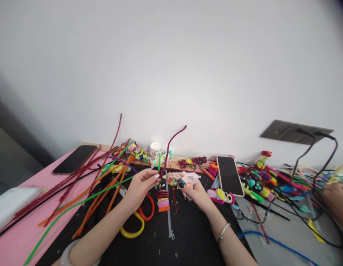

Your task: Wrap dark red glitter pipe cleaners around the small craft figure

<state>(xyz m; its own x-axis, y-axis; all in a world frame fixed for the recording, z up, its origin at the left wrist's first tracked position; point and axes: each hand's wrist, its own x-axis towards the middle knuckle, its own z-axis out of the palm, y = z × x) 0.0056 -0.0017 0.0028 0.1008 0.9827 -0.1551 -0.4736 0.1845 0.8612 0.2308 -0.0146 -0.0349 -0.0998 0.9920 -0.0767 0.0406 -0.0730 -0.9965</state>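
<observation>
At frame centre, the left hand (142, 183) pinches a dark red pipe cleaner (171, 142); the right hand (195, 190) grips a small colourful craft piece (174, 178).

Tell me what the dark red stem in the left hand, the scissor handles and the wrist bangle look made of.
Dark red stem pinched by the left hand: looks like a fuzzy chenille pipe cleaner; it holds its own curve, so probably a wire core.
Scissor handles: glossy yellow and red loops, likely plastic.
Bangle on the right wrist: thin, bright, silvery, probably metal.
</observation>
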